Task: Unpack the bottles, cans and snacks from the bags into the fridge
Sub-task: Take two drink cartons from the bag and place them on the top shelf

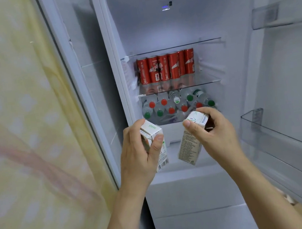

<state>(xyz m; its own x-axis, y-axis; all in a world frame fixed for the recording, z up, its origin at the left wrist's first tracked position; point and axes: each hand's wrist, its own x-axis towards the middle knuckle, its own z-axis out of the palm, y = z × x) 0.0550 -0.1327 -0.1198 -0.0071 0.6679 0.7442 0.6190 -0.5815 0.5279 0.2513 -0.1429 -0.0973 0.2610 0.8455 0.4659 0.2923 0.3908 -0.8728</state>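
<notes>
Cartons come first, one in each hand, held up in front of the open fridge (185, 190). The left hand (138, 154) has its grip clamped on the left carton (153, 133), thumb pressed across the near face and fingers curled behind; a barcode shows at the carton's lower edge. The right hand (212, 131) has its grip clamped on the right carton (190, 143), thumb on the top near corner and fingers wrapped over the far side. That carton tilts, its top leaning toward the right and its foot swinging toward the left. The two cartons are near each other but apart, both level with the front edge of the lowest compartment.

Behind them, under the lower glass shelf (179, 87), water bottles (177, 103) lie on their sides with red and green caps facing out, packed from the left wall to the right wall. On that shelf stands a row of red cans (167, 67), upright and touching side by side, nearer its left edge than its right. An upper glass shelf (174, 46) runs above the cans.

The fridge door (295, 76) stands open on the right with clear door bins (283, 135). A yellowish patterned curtain (21, 112) hangs at left.
</notes>
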